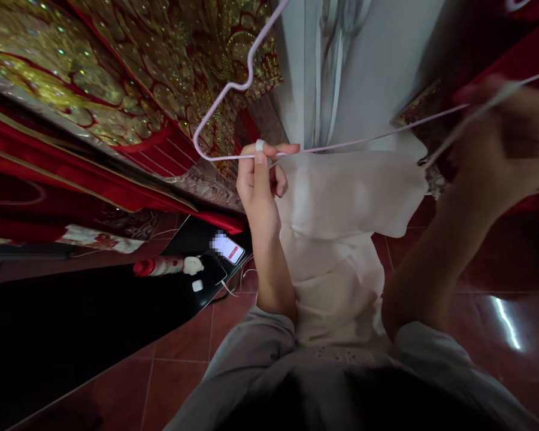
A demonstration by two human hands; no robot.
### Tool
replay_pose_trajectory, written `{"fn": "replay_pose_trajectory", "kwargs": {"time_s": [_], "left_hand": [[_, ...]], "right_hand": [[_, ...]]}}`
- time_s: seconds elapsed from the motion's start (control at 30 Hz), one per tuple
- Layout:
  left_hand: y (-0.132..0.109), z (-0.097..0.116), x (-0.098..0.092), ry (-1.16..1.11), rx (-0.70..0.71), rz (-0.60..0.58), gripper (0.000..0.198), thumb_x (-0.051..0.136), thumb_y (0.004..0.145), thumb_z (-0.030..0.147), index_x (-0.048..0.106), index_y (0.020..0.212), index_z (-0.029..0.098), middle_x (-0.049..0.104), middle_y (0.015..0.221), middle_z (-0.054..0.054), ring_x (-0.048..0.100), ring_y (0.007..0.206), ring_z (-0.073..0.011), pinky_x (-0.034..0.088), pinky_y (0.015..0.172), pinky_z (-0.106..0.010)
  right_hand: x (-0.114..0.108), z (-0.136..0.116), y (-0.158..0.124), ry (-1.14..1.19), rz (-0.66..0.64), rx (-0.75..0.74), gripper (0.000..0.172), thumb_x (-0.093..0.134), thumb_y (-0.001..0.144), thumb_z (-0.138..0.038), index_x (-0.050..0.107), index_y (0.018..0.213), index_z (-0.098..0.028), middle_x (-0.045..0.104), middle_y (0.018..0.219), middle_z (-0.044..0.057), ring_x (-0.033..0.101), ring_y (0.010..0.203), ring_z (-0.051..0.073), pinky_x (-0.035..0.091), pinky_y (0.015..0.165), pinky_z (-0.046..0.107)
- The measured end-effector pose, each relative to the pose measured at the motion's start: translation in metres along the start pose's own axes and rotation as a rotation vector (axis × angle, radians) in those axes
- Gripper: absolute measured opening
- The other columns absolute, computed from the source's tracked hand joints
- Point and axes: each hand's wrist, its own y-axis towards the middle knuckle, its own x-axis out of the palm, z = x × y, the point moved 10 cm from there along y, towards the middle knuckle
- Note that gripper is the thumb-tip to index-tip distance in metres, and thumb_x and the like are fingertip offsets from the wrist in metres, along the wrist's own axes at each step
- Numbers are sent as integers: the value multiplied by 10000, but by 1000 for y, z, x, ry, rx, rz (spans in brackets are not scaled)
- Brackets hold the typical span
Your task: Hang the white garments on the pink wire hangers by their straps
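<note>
My left hand (261, 179), with a white band on one finger, pinches the bottom bar of a pale pink clothes hanger (209, 114) near its left end. Just below the bar, a cream fabric garment (341, 191) hangs down in front of me, its upper left corner at my left fingers. A thin light strap (458, 129) runs taut from the garment's upper right up to my right hand (489, 149). That hand is raised at the right, blurred by motion, its fingers closed about the strap. The hanger's right side passes behind it.
Gold-sequined red garments (161, 72) hang at the left. A black table (94, 323) below bears a lit phone (230, 248), a red-capped bottle (157, 266), a small white case (197, 285) and cables. White cabinet doors (377, 66) stand ahead; the floor is red tile (184, 341).
</note>
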Motion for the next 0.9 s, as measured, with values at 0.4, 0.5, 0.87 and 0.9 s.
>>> {"fn": "replay_pose_trajectory", "kwargs": {"time_s": [0.4,0.5,0.87,0.9], "left_hand": [[0,33,-80,332,203,340,319,425,1069,106,706,1106,252,743,1103,21,530,602,-99,293,506,-289],[-1,65,-103,446,405,418,348,510,1022,23,786,976,231,759,969,41,636,770,-130,473,638,-282],[55,78,4,667,135,-289,295,811,894,194,702,1168,185,685,1180,-17,616,1141,-240,513,1105,-391],[59,80,10,700,133,-291,223,794,910,205,704,1112,181,686,1127,-25,614,1099,-246,525,1077,-402]], "right_hand": [[46,-16,-25,-15,-37,-77,163,739,858,-353,797,992,-278,692,858,24,644,748,117,428,566,248],[48,-13,-25,9,-54,-52,177,713,887,-347,793,1029,-278,699,876,23,689,788,119,377,531,220],[44,-21,-27,-34,-3,-162,163,677,908,-243,803,984,-312,746,834,-2,693,806,167,559,777,363],[44,-21,-28,-38,7,-164,171,667,909,-234,803,979,-312,739,812,-8,693,799,169,560,775,366]]}}
